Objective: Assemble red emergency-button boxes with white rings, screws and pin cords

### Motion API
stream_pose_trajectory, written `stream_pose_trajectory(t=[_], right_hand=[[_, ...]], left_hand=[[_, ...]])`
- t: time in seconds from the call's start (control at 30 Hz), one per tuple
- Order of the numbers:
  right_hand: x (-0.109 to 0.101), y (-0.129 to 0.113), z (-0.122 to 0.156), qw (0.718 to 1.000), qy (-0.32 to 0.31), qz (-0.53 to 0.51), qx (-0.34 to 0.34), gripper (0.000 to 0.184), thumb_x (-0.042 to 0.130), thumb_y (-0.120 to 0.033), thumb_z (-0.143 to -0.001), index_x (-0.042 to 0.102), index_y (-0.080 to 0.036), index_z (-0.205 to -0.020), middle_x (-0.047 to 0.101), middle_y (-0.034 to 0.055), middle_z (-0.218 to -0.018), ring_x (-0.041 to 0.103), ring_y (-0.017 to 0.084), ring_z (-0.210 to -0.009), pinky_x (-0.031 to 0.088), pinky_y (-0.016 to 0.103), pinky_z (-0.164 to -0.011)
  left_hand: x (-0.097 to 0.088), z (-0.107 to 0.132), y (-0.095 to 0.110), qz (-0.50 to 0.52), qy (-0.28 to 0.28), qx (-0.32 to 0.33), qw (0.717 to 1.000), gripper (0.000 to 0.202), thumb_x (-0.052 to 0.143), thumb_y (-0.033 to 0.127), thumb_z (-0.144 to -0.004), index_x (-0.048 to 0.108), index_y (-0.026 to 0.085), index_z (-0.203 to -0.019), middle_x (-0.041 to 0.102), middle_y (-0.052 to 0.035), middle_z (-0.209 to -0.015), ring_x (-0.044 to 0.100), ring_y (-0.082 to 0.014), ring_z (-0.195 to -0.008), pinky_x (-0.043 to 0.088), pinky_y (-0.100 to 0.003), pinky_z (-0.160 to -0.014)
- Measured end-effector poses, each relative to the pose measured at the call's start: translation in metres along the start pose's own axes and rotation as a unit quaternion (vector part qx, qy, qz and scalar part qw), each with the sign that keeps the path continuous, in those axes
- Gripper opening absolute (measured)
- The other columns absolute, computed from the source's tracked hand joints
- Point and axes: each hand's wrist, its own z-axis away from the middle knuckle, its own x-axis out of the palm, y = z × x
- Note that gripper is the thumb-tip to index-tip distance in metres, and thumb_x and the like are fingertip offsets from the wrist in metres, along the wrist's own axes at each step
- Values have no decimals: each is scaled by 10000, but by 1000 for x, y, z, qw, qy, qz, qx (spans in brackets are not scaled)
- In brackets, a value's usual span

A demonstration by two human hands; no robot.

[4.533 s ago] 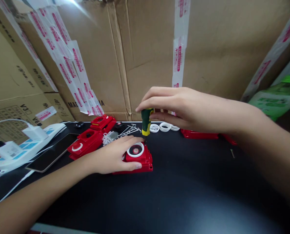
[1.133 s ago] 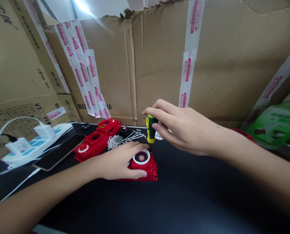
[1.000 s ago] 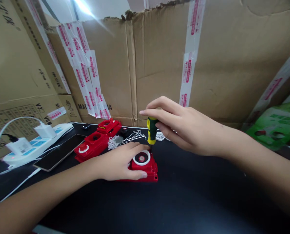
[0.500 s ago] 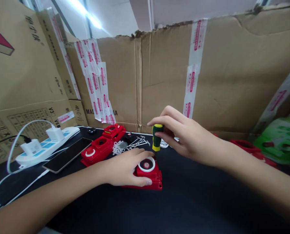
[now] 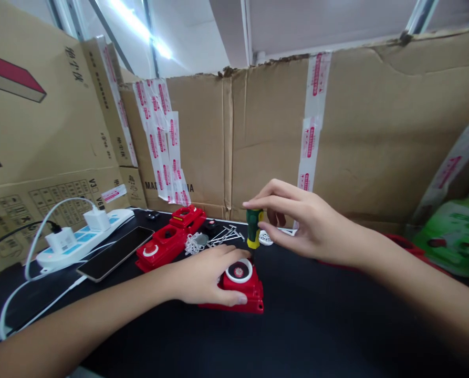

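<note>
- While the left hand [image 5: 208, 275] grips the red plastic housing [image 5: 248, 302] on the black tabletop [image 5: 316, 325], the right hand [image 5: 309, 220] pinches a green-yellow screwdriver [image 5: 253, 230] at its far corner
- cardboard wall [image 5: 271, 142] says "MAD…IA", tape [image 5: 178, 191] hides the rest
- left carton [image 5: 53, 131]: "V3", "V6"
- bright light strip [image 5: 139, 26] up top

A bright light strip [image 5: 142, 26] glares at upper left

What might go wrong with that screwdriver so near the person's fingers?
The screwdriver, held in the right hand, might slip and jab the left hand, which rests close by. The red casing under the left hand could twist on the black table if that hold loosens.
</note>
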Motion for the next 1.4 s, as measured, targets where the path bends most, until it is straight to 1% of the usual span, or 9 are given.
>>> stream_pose_trajectory(t=[0.07,0.23,0.63,0.87,0.93,1.03,1.13,1.27,1.4], right_hand=[[-6,-1,-1,1000,-18,-4,-1,367,612,-132,-1005,670,-220,-1357,622,98,-1152,639,187,-947,565,334,-746],[-12,-2,-1,1000,-26,-6,16,341,605,-159,-1023,694,-206,-1349,614,88,-1100,634,182,-924,546,315,-709],[-4,5,3,997,3,78,9,287,652,-260,-1051,689,-163,-1319,551,49,-1021,586,133,-766,504,297,-645],[9,6,2,987,56,154,10,280,676,-309,-1042,711,-115,-1241,560,58,-998,535,124,-659,490,323,-611],[8,5,2,988,50,145,18,299,654,-315,-1052,706,-118,-1270,572,74,-1035,558,132,-678,504,330,-622],[0,2,2,995,12,92,35,304,611,-270,-1059,689,-145,-1324,607,102,-1161,645,162,-823,549,338,-713],[-9,-1,1,997,-28,34,56,284,586,-245,-1064,676,-193,-1329,656,87,-1235,668,169,-925,559,331,-788],[-9,0,0,995,-33,21,90,237,594,-318,-1078,670,-213,-1277,687,54,-1134,632,137,-789,531,308,-702],[1,4,0,993,5,51,102,190,677,-356,-1037,668,-193,-1136,650,12,-939,586,117,-674,479,282,-614]], left_hand=[[0,0,0,-3,1,3,1000,751,767,609,-903,535,218,-1502,650,-175,-1455,638,-387,-1333,528,-502,-1116],[-1,0,1,-5,-5,8,1000,729,764,586,-912,541,208,-1493,652,-175,-1451,638,-385,-1326,528,-505,-1110],[-1,-1,1,-7,-7,-2,1000,749,771,597,-903,534,215,-1503,659,-165,-1436,639,-385,-1317,539,-492,-1084],[-2,0,2,-5,-6,-8,1000,755,774,599,-896,543,211,-1501,669,-172,-1415,648,-392,-1302,526,-517,-1098],[-1,0,1,-4,-8,-6,1000,754,769,601,-901,537,211,-1503,664,-173,-1420,644,-387,-1308,523,-516,-1105],[0,-1,-1,-3,-4,-2,1000,756,772,595,-902,527,216,-1509,658,-172,-1425,641,-380,-1311,526,-503,-1102],[1,-1,-2,-5,-5,3,1000,746,770,596,-904,534,216,-1501,666,-172,-1413,646,-381,-1300,527,-508,-1096],[0,-2,-2,-4,-5,1,1000,754,771,604,-900,537,210,-1500,672,-174,-1402,650,-385,-1291,521,-523,-1102],[0,-1,0,-2,-7,-1,1000,753,773,597,-898,541,207,-1500,664,-175,-1420,645,-388,-1301,516,-525,-1113]])
